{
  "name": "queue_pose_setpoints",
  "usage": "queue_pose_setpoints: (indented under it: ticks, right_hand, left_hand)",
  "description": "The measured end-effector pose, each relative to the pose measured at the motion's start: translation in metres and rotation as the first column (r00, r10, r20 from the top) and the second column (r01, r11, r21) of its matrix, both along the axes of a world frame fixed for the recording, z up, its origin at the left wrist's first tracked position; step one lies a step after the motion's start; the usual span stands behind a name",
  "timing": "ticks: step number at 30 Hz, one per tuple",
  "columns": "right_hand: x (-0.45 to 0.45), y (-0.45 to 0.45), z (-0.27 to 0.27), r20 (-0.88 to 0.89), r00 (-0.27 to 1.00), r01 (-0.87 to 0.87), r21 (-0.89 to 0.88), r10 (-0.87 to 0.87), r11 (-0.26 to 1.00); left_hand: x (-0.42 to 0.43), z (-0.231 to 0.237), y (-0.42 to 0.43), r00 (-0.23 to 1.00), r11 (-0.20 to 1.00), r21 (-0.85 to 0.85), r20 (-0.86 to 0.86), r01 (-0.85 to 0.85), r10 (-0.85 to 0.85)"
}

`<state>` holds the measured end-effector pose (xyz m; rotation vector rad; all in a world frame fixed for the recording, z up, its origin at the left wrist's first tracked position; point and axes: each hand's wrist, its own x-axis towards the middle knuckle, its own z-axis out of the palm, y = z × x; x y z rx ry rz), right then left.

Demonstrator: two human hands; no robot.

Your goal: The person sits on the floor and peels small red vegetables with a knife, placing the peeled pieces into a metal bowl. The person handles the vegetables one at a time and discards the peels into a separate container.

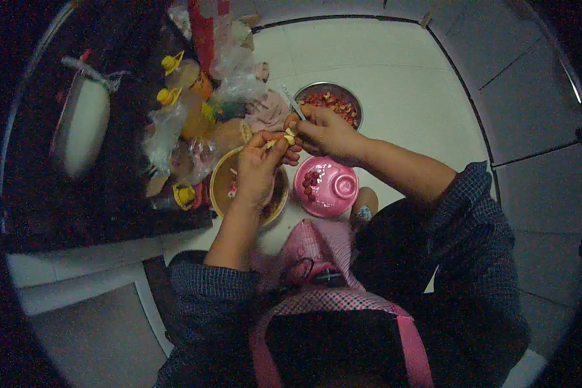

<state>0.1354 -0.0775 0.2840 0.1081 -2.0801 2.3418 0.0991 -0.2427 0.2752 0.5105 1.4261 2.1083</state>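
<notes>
My left hand (259, 162) pinches a pale yellow piece of food (289, 140) between thumb and fingers; it could be peeled garlic. Close against it, my right hand (327, 133) grips a thin, light-coloured utensil (292, 103), perhaps a small knife, whose end sticks up past the thumb. Behind the right hand is a round steel bowl (360, 104) of chopped red and orange pieces. Below the hands sits a glossy pink dish (327, 203) with a small round well and some dark red bits. A yellow-rimmed tub (215, 179) is partly hidden by my left forearm.
Yellow-capped bottles (172, 97) and crumpled clear plastic bags (162, 138) crowd the left side. A white, bag-like item (87, 126) lies on the dark surface (121, 203) farther left. Pale floor tiles (397, 53) extend ahead, and a foot (367, 201) shows beside the pink dish.
</notes>
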Motion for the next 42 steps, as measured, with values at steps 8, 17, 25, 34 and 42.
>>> queue_pose_setpoints:
  ticks: [8,17,25,34,42]
  right_hand:
    - [-0.053,0.085,-0.078,0.111,0.950,0.311,-0.251,-0.292,0.916]
    - [-0.108,0.149,-0.197,0.204,0.797,0.525,0.231,-0.569,0.819]
    - [-0.119,0.189,-0.278,0.312,0.740,0.441,0.445,-0.596,0.780]
    - [-0.078,0.185,-0.264,0.466,0.717,0.560,0.058,-0.518,0.827]
    - [-0.063,0.174,-0.241,0.561,0.672,0.668,-0.176,-0.483,0.723]
  left_hand:
    - [-0.044,-0.058,0.111,0.984,0.983,0.079,0.076,-0.168,0.162]
    - [-0.134,-0.159,0.197,0.963,0.955,-0.275,0.208,-0.111,0.172]
    - [-0.149,-0.223,0.210,0.999,0.832,-0.555,0.014,-0.030,0.046]
    - [-0.110,-0.226,0.189,0.673,0.654,-0.659,-0.677,-0.373,-0.298]
    - [-0.049,-0.287,0.149,0.425,0.076,-0.910,-0.263,-0.408,-0.866]
